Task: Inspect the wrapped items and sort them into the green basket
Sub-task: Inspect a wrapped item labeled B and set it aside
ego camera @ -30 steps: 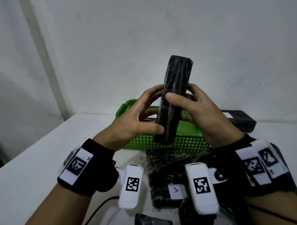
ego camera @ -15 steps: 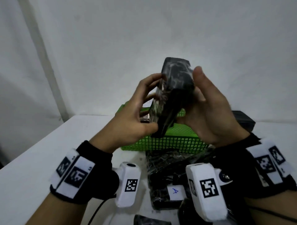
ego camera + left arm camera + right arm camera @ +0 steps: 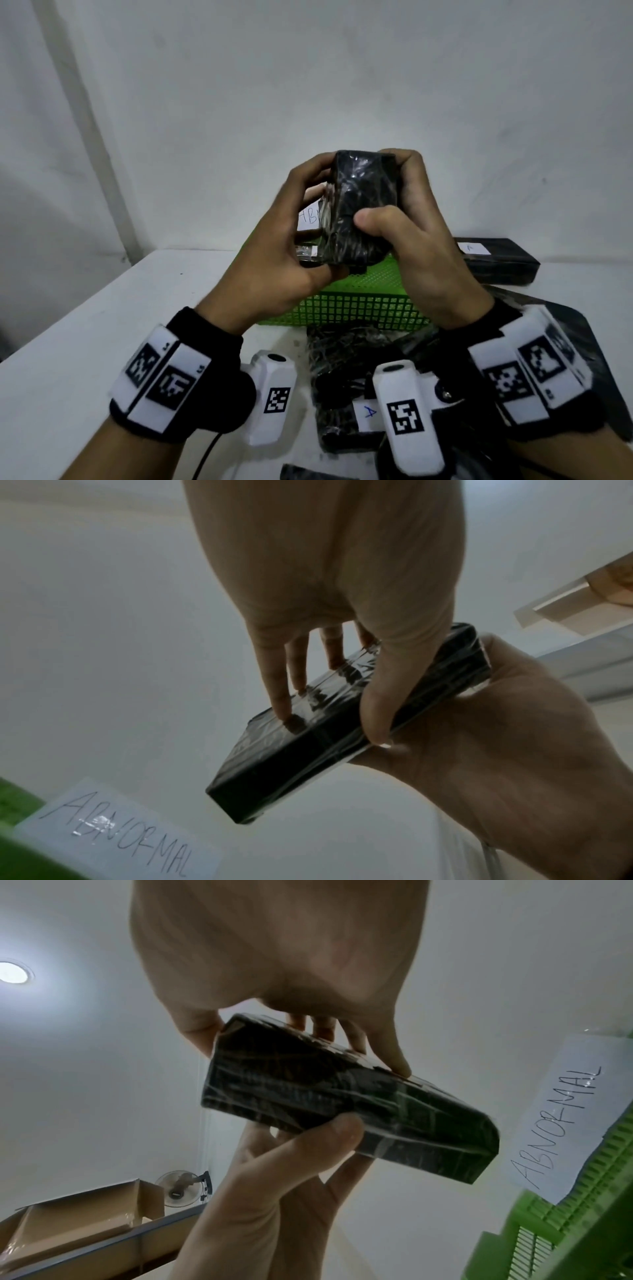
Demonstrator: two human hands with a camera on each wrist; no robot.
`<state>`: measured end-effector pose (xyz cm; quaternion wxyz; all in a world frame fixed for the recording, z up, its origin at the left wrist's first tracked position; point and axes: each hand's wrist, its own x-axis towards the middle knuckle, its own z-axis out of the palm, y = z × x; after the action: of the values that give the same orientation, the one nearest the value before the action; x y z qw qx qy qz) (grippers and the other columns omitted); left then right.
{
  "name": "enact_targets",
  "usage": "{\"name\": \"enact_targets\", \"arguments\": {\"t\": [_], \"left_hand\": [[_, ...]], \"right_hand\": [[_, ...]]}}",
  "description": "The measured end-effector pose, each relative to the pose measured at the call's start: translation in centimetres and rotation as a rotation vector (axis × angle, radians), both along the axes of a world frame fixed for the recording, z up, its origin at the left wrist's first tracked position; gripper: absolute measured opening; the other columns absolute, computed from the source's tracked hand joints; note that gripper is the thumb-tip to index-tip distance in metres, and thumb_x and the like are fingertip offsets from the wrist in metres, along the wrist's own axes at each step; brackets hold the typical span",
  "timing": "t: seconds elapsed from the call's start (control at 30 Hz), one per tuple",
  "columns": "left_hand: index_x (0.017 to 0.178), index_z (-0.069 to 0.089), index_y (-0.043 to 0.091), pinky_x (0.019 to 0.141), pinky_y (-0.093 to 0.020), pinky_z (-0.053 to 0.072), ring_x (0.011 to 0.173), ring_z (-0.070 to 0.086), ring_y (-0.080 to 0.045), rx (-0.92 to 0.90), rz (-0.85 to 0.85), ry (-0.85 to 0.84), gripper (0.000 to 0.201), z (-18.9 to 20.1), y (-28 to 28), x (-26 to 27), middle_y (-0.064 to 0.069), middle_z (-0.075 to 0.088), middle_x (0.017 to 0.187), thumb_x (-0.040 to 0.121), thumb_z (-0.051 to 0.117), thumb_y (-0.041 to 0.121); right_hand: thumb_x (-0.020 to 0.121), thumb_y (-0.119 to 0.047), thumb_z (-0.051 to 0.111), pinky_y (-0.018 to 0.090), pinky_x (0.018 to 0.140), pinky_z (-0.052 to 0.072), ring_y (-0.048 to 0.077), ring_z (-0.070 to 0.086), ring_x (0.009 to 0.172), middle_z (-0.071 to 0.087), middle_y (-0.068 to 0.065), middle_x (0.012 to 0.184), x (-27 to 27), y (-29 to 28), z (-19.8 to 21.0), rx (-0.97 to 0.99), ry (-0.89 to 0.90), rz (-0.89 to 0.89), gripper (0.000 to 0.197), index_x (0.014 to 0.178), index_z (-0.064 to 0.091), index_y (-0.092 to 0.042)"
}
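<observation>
A black box in clear plastic wrap point(image 3: 359, 209) is held up in front of me above the green basket point(image 3: 359, 305), one short end toward my head. My left hand point(image 3: 334, 217) grips its left side, fingers on the far face and thumb underneath point(image 3: 377, 723). My right hand point(image 3: 378, 186) grips the right side, its thumb pressed on the near face. In the right wrist view the wrapped box point(image 3: 342, 1096) lies between my right fingers point(image 3: 399, 1064) and my left thumb. A white paper label reading ABNORMAL point(image 3: 565, 1110) is fixed to the basket's far wall.
Several more black wrapped items point(image 3: 342, 377), one with a white tag marked A, lie on the white table point(image 3: 85, 342) in front of the basket. A long black box point(image 3: 496, 260) lies behind the basket at right. A white wall stands close behind.
The box stood upright on end between my hands; it has since been tipped and turned so its end faces me, and both hands have shifted their grip and risen a little.
</observation>
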<state>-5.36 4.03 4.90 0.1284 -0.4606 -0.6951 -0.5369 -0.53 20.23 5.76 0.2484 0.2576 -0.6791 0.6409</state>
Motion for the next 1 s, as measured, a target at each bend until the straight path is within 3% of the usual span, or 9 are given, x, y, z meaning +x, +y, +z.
{"name": "enact_targets", "arguments": {"t": [0.17,0.23,0.3,0.43,0.5,0.63,0.77,0.9,1.0], "left_hand": [[0.139,0.025,0.028,0.096,-0.028,0.053,0.137,0.046,-0.016,0.059,0.037,0.124,0.090,0.9,0.2,0.7,0.005,0.038,0.148,0.074,0.085,0.008],[0.136,0.022,0.023,0.092,-0.021,0.050,0.130,0.051,-0.021,0.042,0.013,0.161,0.084,0.9,0.3,0.7,-0.005,0.034,0.146,0.078,0.080,0.004],[0.138,0.021,0.024,0.095,-0.024,0.051,0.129,0.051,-0.025,-0.023,-0.065,0.086,0.086,0.9,0.1,0.6,-0.007,0.029,0.150,0.079,0.078,-0.001],[0.145,0.026,0.031,0.115,-0.055,0.036,0.149,0.032,-0.021,-0.167,-0.279,-0.131,0.093,0.7,-0.8,0.2,0.010,0.026,0.160,0.077,0.081,0.001],[0.148,0.030,0.027,0.116,-0.053,0.035,0.151,0.025,-0.016,-0.177,-0.347,-0.204,0.086,0.7,-1.2,0.1,0.012,0.022,0.163,0.078,0.078,0.010],[0.147,0.038,0.029,0.097,-0.039,0.052,0.141,0.045,-0.019,0.017,-0.340,-0.448,0.081,0.8,-0.8,0.5,0.009,0.037,0.158,0.077,0.076,0.046],[0.144,0.037,0.036,0.092,-0.037,0.058,0.116,0.066,-0.017,-0.140,-0.212,-0.516,0.074,0.1,-0.2,0.4,0.005,0.065,0.131,0.081,0.075,0.034],[0.142,0.036,0.038,0.102,-0.041,0.053,0.114,0.068,-0.019,-0.173,-0.178,-0.466,0.081,0.0,-0.5,0.3,-0.001,0.064,0.131,0.076,0.078,0.018],[0.144,0.034,0.039,0.105,-0.047,0.049,0.118,0.066,-0.020,-0.168,-0.193,-0.473,0.083,-0.2,-0.5,0.2,-0.001,0.060,0.136,0.077,0.080,0.020]], "right_hand": [[0.066,-0.071,0.070,0.050,0.098,0.050,0.012,0.056,0.130,0.064,-0.009,0.132,-0.8,1.4,2.0,-0.214,-0.207,0.018,0.081,0.129,0.054,-0.023],[0.062,-0.077,0.062,0.068,0.101,0.043,0.030,0.046,0.140,0.050,0.000,0.150,-0.7,2.2,1.8,-0.322,-0.416,0.074,0.092,0.140,0.051,-0.031],[0.063,-0.076,0.070,0.075,0.095,0.043,0.042,0.053,0.132,0.048,0.011,0.151,-0.4,2.9,1.0,-0.351,-0.610,0.164,0.097,0.145,0.048,-0.028],[0.074,-0.046,0.077,0.052,0.087,0.055,0.034,0.063,0.112,0.057,0.009,0.135,-0.8,3.5,1.1,-0.362,-0.664,0.222,0.060,0.125,0.063,-0.017],[0.076,-0.030,0.074,0.041,0.082,0.053,0.027,0.061,0.111,0.063,0.004,0.125,-0.7,3.8,1.2,-0.366,-0.567,0.163,0.042,0.116,0.064,-0.022],[0.067,-0.008,0.073,0.038,0.083,0.059,0.025,0.062,0.122,0.059,0.010,0.137,-0.9,3.5,1.1,-0.341,-0.338,0.117,0.075,0.136,0.052,-0.026],[0.062,-0.007,0.075,0.036,0.089,0.057,0.019,0.066,0.113,0.057,0.010,0.138,-1.3,2.4,0.4,-0.245,-0.271,0.136,0.098,0.149,0.036,-0.029],[0.072,-0.019,0.063,0.038,0.081,0.056,0.010,0.070,0.086,0.074,-0.007,0.094,-1.3,1.9,0.3,-0.140,-0.309,0.043,0.075,0.144,0.044,-0.027],[0.072,-0.020,0.063,0.031,0.072,0.057,0.010,0.072,0.084,0.075,-0.007,0.088,-1.2,1.8,0.1,-0.116,-0.243,-0.056,0.071,0.141,0.046,-0.025]]}}
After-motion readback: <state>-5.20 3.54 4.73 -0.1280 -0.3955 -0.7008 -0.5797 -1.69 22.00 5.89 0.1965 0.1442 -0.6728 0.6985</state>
